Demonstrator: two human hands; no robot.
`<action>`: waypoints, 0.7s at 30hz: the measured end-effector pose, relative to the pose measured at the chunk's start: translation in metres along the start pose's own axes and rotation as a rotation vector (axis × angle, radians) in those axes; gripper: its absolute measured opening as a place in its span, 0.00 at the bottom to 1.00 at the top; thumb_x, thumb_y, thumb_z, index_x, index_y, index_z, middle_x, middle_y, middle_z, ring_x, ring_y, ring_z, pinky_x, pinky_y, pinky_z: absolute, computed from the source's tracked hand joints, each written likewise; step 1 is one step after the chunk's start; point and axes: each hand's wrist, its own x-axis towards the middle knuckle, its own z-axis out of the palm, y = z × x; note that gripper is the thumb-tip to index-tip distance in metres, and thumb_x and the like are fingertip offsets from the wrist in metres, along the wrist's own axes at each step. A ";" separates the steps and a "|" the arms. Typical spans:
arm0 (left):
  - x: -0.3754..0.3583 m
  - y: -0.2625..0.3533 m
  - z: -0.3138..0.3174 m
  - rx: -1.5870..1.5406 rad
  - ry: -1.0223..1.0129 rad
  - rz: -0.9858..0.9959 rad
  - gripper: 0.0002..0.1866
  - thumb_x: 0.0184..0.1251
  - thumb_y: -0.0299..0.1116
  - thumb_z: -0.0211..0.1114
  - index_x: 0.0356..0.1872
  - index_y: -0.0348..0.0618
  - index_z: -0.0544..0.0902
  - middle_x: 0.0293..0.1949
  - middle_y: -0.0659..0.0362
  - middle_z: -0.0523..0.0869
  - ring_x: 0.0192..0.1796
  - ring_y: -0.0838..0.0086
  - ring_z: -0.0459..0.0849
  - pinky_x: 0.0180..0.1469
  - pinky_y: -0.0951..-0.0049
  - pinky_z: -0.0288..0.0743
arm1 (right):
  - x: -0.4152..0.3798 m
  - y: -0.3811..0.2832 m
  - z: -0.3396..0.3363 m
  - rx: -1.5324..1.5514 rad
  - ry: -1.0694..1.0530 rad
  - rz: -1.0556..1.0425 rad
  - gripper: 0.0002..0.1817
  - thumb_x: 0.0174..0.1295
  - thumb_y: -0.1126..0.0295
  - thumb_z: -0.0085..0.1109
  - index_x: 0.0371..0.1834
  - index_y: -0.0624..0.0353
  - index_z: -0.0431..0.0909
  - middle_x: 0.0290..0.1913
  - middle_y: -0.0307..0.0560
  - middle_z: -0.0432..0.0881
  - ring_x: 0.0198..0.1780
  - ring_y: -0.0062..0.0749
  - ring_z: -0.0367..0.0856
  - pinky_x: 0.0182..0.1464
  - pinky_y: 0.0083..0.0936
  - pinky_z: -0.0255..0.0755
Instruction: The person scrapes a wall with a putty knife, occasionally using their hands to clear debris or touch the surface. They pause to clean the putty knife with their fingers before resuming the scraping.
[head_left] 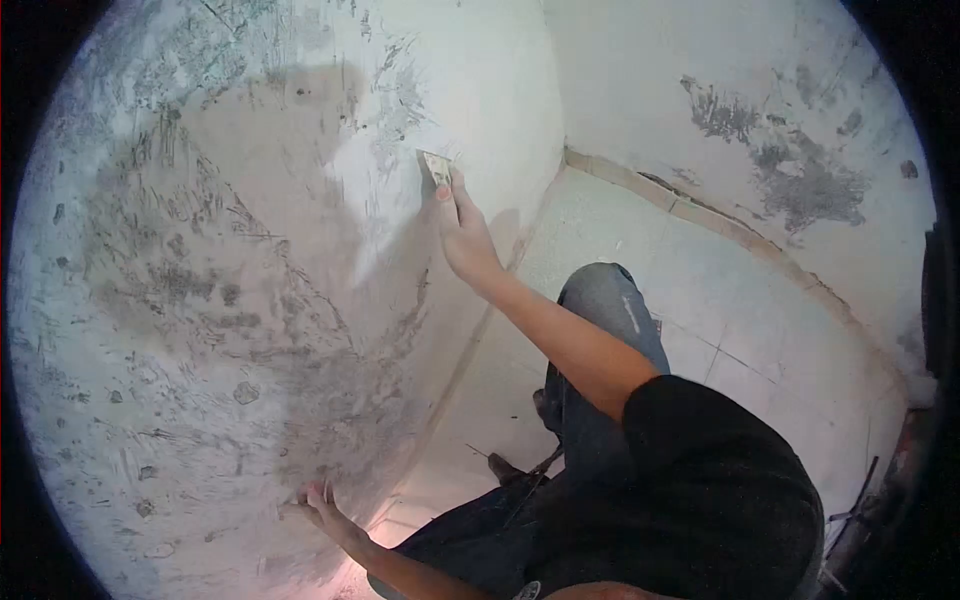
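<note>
My right hand [468, 240] is closed around a small putty knife [437, 168], whose blade is against or very close to the stained wall [200, 280]. A smooth pale area of wall surrounds the blade. Lower down, my left hand [328, 510] is near the wall's dark, scratched surface. Its fingers look apart, and I make out no tool in them. Whether the fingertips touch the wall is hard to tell.
Another wall [640, 70] with grey patches [800, 175] meets this one at a corner. A brownish skirting strip [740, 225] runs along its base above the pale tiled floor [700, 300]. My bent knee [610, 300] is close to the wall. Dark objects [870, 500] stand at the right.
</note>
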 end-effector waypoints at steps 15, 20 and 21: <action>0.004 -0.012 0.003 0.039 0.049 -0.005 0.52 0.69 0.38 0.62 0.75 0.42 0.27 0.60 0.52 0.68 0.59 0.61 0.76 0.61 0.62 0.74 | 0.001 -0.005 -0.009 0.009 -0.081 0.029 0.37 0.72 0.45 0.40 0.74 0.62 0.54 0.62 0.66 0.74 0.64 0.49 0.72 0.65 0.31 0.61; 0.002 0.004 0.012 -0.033 0.049 -0.071 0.43 0.69 0.38 0.61 0.74 0.38 0.41 0.61 0.51 0.67 0.60 0.61 0.75 0.63 0.61 0.71 | 0.004 0.005 -0.002 0.086 0.006 -0.004 0.36 0.74 0.47 0.39 0.75 0.62 0.52 0.57 0.59 0.77 0.58 0.39 0.74 0.61 0.28 0.64; -0.003 0.006 0.016 0.002 0.070 -0.065 0.39 0.69 0.38 0.60 0.73 0.37 0.48 0.61 0.51 0.67 0.60 0.62 0.75 0.64 0.60 0.70 | 0.008 0.004 -0.004 0.084 0.030 0.003 0.33 0.75 0.51 0.39 0.76 0.59 0.53 0.52 0.54 0.79 0.53 0.32 0.76 0.58 0.24 0.65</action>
